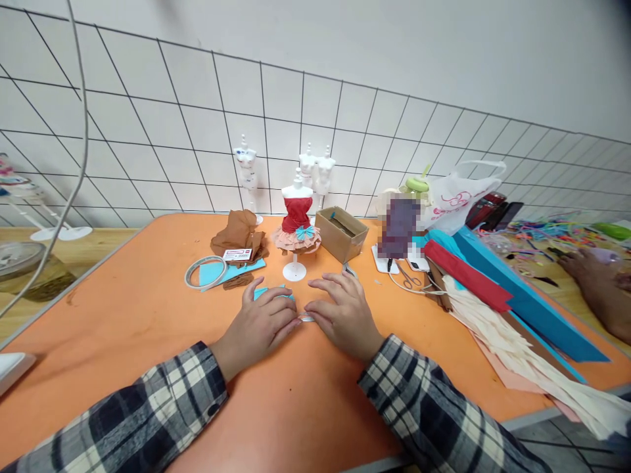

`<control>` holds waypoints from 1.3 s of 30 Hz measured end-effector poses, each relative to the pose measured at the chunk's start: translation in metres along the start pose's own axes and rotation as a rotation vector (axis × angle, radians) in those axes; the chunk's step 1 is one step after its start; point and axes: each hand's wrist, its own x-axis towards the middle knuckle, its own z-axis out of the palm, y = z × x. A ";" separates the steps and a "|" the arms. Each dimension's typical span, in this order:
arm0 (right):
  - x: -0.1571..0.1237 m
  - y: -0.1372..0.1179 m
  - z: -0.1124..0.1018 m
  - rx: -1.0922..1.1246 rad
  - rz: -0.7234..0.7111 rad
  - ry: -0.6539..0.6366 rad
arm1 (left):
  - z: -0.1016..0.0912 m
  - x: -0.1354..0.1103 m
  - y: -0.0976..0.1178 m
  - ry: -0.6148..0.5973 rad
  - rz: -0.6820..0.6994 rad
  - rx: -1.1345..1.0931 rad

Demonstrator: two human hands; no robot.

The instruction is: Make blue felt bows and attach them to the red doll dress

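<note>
Close together over the table, my left hand [263,320] and my right hand [342,314] meet at the fingertips. Thumb and index finger of each hand are pinched at a small pale piece [308,318] between them, mostly covered by the fingers. Light-blue crepe paper [274,293] lies just beyond my left fingers, partly hidden. Behind the hands stands a small dress form [298,220] on a round white base, wearing a red top, a peach ruffled skirt and a blue bow.
Brown crepe paper [236,230], a tape roll [189,276] and a small white box [237,255] sit left. A cardboard box [342,236], scissors [410,281], a phone [400,223] and paper strips [493,328] stand right. Another person's hand [584,266] rests at far right.
</note>
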 end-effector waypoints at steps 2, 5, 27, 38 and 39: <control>0.000 -0.002 -0.002 0.004 0.020 -0.003 | -0.001 0.000 0.000 0.027 -0.018 0.006; 0.002 -0.004 -0.005 0.025 0.050 0.009 | -0.003 0.001 -0.001 0.041 -0.028 0.019; -0.001 -0.006 0.006 -0.020 -0.014 -0.102 | -0.002 0.000 -0.001 0.107 -0.223 0.056; -0.004 -0.015 0.009 0.042 0.015 -0.183 | -0.008 0.001 0.012 0.081 -0.046 0.136; -0.005 -0.016 0.010 0.057 0.042 -0.177 | -0.009 0.001 0.012 0.079 -0.041 0.129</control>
